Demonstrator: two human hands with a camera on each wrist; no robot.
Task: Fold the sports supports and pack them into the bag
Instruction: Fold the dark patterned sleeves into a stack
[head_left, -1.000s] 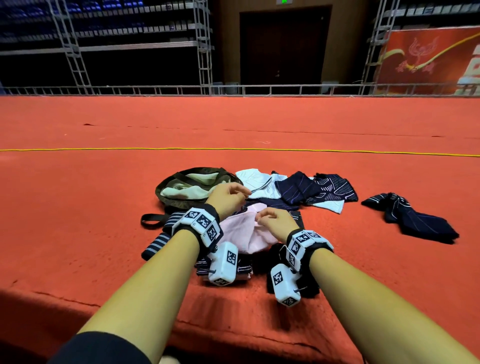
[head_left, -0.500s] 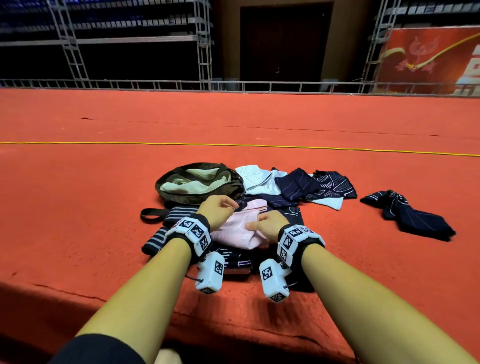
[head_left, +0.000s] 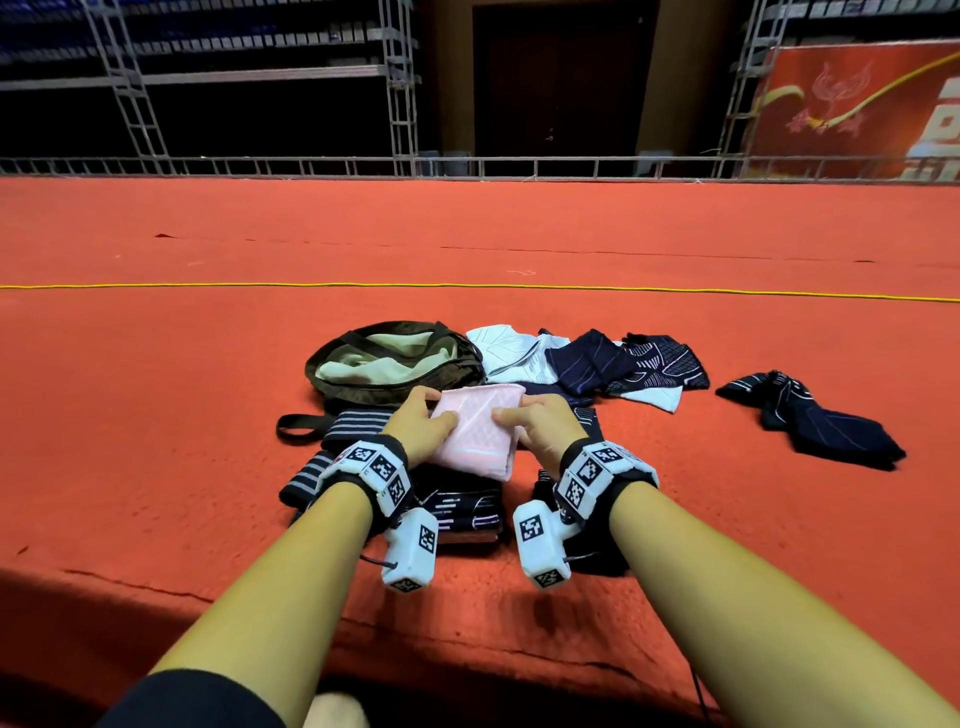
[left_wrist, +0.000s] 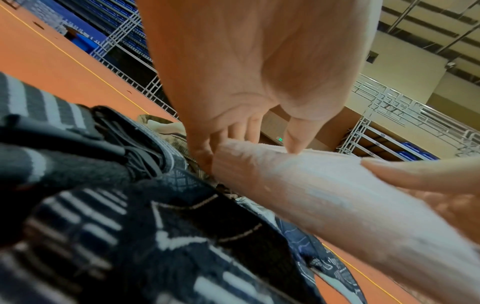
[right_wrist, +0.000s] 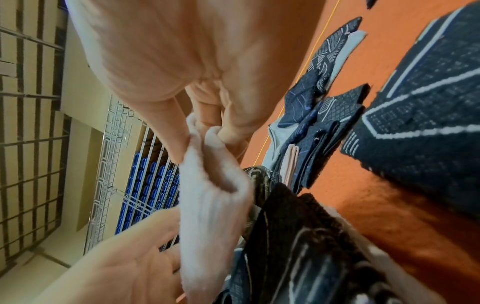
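Observation:
A folded pink support (head_left: 475, 428) (left_wrist: 311, 181) (right_wrist: 210, 197) is held flat above a pile of dark supports. My left hand (head_left: 421, 423) (left_wrist: 249, 142) grips its left edge, thumb on top and fingers underneath. My right hand (head_left: 540, 423) (right_wrist: 205, 131) pinches its right edge. The olive bag (head_left: 395, 364) lies open just beyond the hands, with a pale lining showing. Folded dark patterned supports (head_left: 457, 512) and striped grey ones (head_left: 353, 423) lie under my wrists.
White (head_left: 506, 348) and navy supports (head_left: 623, 361) lie unfolded to the right of the bag. One more navy support (head_left: 815, 421) lies apart, further right. All rest on an orange carpeted platform (head_left: 208, 441), whose front edge runs near my forearms. A yellow line crosses behind.
The pink support went from a loose bunch under my hands to a flat folded rectangle, lifted slightly and held at both side edges. Both hands shifted toward me and outward.

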